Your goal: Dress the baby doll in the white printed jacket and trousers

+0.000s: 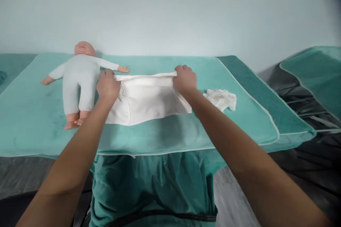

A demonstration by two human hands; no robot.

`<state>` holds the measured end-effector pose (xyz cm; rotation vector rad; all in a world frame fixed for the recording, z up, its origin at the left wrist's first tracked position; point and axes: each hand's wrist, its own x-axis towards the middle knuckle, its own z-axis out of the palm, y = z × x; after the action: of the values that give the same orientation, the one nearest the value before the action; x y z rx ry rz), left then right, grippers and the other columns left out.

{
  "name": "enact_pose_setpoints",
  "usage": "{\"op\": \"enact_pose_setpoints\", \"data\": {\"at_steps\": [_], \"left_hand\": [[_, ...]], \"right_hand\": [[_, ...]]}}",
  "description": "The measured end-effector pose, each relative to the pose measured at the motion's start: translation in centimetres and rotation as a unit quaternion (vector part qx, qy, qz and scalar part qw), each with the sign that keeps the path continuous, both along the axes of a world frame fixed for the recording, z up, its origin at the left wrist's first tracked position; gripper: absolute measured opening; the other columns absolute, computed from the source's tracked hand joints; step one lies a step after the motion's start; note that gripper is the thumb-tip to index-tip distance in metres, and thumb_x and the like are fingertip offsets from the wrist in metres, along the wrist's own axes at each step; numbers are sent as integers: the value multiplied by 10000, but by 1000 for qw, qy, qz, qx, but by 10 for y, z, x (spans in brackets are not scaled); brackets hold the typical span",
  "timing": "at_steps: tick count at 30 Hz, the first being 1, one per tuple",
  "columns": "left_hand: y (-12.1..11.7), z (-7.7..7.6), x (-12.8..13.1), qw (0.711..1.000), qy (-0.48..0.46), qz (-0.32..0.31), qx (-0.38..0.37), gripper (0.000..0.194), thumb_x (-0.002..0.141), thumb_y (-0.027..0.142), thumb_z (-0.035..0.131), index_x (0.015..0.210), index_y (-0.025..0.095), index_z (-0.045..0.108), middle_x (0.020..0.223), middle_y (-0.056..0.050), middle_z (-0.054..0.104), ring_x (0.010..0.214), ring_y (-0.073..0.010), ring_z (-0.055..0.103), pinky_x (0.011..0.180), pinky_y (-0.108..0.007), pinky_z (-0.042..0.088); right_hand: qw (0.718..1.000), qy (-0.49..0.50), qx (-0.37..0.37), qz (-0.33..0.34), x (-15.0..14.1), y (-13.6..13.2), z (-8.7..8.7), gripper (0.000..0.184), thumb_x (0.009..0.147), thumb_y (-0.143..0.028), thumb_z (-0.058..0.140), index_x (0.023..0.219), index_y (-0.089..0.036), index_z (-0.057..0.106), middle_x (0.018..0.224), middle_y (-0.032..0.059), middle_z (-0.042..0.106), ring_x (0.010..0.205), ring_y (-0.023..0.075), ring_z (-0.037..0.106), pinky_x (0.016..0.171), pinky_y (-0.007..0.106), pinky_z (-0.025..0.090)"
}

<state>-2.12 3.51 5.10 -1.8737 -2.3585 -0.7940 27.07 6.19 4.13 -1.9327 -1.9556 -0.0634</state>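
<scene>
A white cloth [151, 97] is stretched between my two hands over the green-covered table. My left hand [108, 84] is closed on its upper left corner, close to the doll's side. The upper right corner is gripped by my right hand [185, 79], fingers wrapped over the edge. The cloth's lower edge hangs down toward the table cover; a seam or fold line runs down its left part. Left of it, a baby doll [81, 74] in a pale long-sleeved suit lies on its back with arms spread and feet toward me.
A crumpled white cloth [221, 98] lies right of my right forearm. Green sheets [239, 127] with white piping cover the table, which meets a pale wall [165, 14] at the back. Another green-covered surface [317, 74] stands at the far right. Green fabric [154, 184] hangs below the front edge.
</scene>
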Motion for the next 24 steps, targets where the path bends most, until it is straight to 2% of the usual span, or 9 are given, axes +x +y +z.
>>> {"op": "enact_pose_setpoints", "data": {"at_steps": [2,4,6,8,10,15,18,21,24], "left_hand": [[9,-26,18,998,41,-43,33,409,870,198,577,1275,138,594,1370,-215,572,1275,-393,535,1024,-546,476],[11,-52,37,990,46,-130,8,390,906,150,490,1279,118,599,1363,-208,584,1314,-369,513,1081,-532,449],[13,-73,50,981,29,-184,-45,374,939,153,433,1264,104,610,1399,-211,577,1347,-353,503,1117,-522,434],[21,-84,55,982,17,-169,-80,394,966,225,440,1314,112,588,1498,-219,517,1392,-373,472,1124,-559,430],[34,-84,52,985,27,-150,-84,473,979,288,457,1426,144,516,1585,-207,442,1431,-384,438,1116,-600,430],[69,-73,39,966,114,-220,-72,586,1000,327,447,1572,219,384,1687,-151,311,1532,-351,313,1168,-613,367],[81,-79,36,965,109,-213,-110,566,1039,411,345,1580,252,395,1682,-128,337,1514,-351,354,1169,-639,354],[87,-89,34,966,91,-203,-134,585,1051,470,270,1594,280,378,1672,-109,365,1492,-348,401,1170,-647,355],[85,-91,34,967,87,-202,-132,596,1052,474,267,1601,265,365,1670,-115,368,1481,-358,421,1161,-641,374]], "right_hand": [[997,-17,35,69,-25,3,-25,440,888,-107,417,1294,-92,585,1396,257,549,1218,397,512,998,556,428],[988,7,7,152,-49,2,-51,403,949,-150,380,1295,-107,583,1360,224,581,1205,368,527,1031,535,433],[987,44,-26,155,-65,6,-73,383,987,-205,365,1281,-114,594,1333,207,611,1219,361,536,1065,542,430],[990,72,-30,116,-70,16,-87,409,1001,-243,371,1320,-99,581,1376,213,600,1290,372,512,1116,566,403],[993,83,-21,85,-66,28,-94,462,1002,-237,370,1399,-67,533,1467,225,542,1389,373,452,1172,571,363],[996,49,9,80,-49,54,-95,587,959,-79,295,1538,-57,389,1640,209,339,1550,343,261,1240,579,275],[994,38,0,103,-42,68,-98,591,983,-118,298,1568,-56,352,1636,209,353,1544,346,283,1246,598,257],[991,38,-46,116,-40,79,-100,576,1041,-277,328,1550,-14,389,1607,223,409,1507,365,348,1252,574,265],[991,26,-57,119,-45,77,-97,603,1056,-331,341,1528,38,413,1603,255,408,1506,380,354,1253,555,269]]}}
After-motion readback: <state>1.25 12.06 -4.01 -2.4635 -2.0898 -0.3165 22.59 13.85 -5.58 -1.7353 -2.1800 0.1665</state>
